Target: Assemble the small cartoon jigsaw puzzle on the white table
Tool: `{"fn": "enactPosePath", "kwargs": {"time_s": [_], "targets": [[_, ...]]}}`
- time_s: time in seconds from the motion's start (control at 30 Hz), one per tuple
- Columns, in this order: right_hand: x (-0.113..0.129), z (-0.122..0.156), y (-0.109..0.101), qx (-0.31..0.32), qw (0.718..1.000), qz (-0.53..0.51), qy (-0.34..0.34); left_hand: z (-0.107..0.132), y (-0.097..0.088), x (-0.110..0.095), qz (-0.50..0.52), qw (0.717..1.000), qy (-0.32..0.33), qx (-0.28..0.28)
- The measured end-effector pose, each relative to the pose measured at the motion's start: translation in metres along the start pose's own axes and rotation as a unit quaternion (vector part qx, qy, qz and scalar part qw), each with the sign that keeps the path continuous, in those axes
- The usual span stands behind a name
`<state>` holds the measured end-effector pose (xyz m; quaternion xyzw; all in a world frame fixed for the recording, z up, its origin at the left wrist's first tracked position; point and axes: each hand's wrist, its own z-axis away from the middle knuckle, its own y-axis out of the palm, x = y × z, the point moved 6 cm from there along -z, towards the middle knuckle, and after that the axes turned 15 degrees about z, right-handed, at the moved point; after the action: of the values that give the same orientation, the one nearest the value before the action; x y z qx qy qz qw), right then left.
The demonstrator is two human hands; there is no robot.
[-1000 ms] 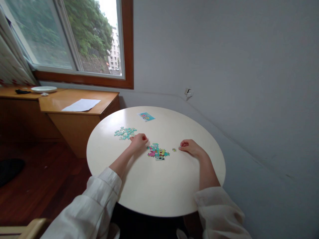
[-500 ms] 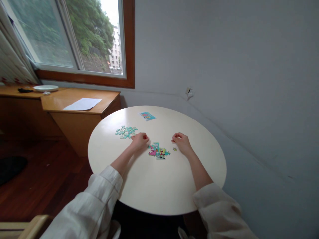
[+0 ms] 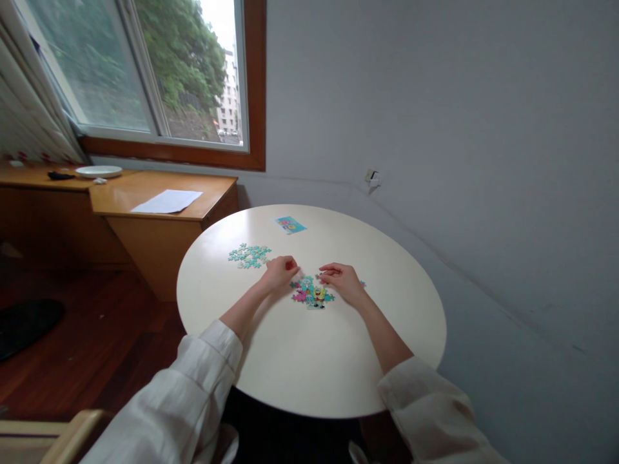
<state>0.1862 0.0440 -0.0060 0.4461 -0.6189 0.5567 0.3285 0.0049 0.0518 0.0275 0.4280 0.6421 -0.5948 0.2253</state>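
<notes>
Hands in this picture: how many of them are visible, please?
2: the left hand is between the loose pieces and the joined pieces; the right hand is at their upper right. No other hand seems hidden.

Round table [image 3: 309, 361], loose pieces [image 3: 252, 261], partial puzzle [image 3: 310, 298], card [image 3: 291, 224]

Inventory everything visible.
table: one, white, centre
joined puzzle: one, multicoloured, table's middle
loose pieces: many, greenish, table's left
separate piece: one visible, multicoloured, right of puzzle
card: one, bluish, table's back
desk: count unclear, brown, left
paper: one, white, desk
plate: one, white, desk
dark item: one, black, desk
window: one, brown trim, left
curtain: one, cream, left
socket: one, pale, wall
wooden frame: one, pale, lower left
left hand: one, bare, puzzle's left
right hand: one, bare, puzzle's right
sleeves: two, cream, bottom
</notes>
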Motion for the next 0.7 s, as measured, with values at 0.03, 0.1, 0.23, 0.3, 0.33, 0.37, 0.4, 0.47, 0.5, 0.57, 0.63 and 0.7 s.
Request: {"fn": "enactPosePath", "kwargs": {"time_s": [0.03, 0.1, 0.23, 0.3, 0.33, 0.37, 0.4, 0.47, 0.5, 0.57, 0.63, 0.7], "targets": [[0.002, 0.001, 0.002, 0.008, 1.0, -0.01, 0.005, 0.0, 0.001, -0.001, 0.005, 1.0, 0.01, 0.005], [0.005, 0.003, 0.005, 0.017, 1.0, -0.016, 0.01, 0.001, 0.003, -0.003, 0.016, 0.999, 0.028, 0.015], [0.008, 0.005, 0.009, 0.039, 0.999, -0.001, -0.002, 0.003, 0.008, -0.006, 0.031, 0.997, 0.051, 0.042], [0.01, 0.005, 0.012, 0.058, 0.998, 0.003, -0.009, 0.004, 0.011, -0.009, 0.037, 0.996, 0.059, 0.059], [0.01, 0.006, 0.014, 0.066, 0.998, 0.002, -0.009, 0.005, 0.012, -0.011, 0.039, 0.995, 0.061, 0.068], [0.01, 0.006, 0.015, 0.071, 0.997, -0.001, -0.008, 0.006, 0.013, -0.012, 0.041, 0.994, 0.062, 0.075], [0.01, 0.006, 0.016, 0.074, 0.997, -0.005, -0.005, 0.007, 0.014, -0.013, 0.042, 0.994, 0.062, 0.081], [0.009, 0.007, 0.017, 0.076, 0.997, -0.014, 0.002, 0.009, 0.016, -0.015, 0.042, 0.993, 0.06, 0.089], [0.009, 0.007, 0.018, 0.075, 0.997, -0.018, 0.004, 0.009, 0.016, -0.016, 0.041, 0.993, 0.059, 0.092], [0.008, 0.007, 0.018, 0.071, 0.997, -0.026, 0.006, 0.01, 0.018, -0.017, 0.042, 0.993, 0.06, 0.095], [0.007, 0.006, 0.018, 0.07, 0.997, -0.033, 0.007, 0.01, 0.019, -0.017, 0.043, 0.992, 0.06, 0.099], [0.007, 0.006, 0.019, 0.076, 0.996, -0.038, 0.009, 0.011, 0.02, -0.017, 0.045, 0.992, 0.061, 0.104]]}}
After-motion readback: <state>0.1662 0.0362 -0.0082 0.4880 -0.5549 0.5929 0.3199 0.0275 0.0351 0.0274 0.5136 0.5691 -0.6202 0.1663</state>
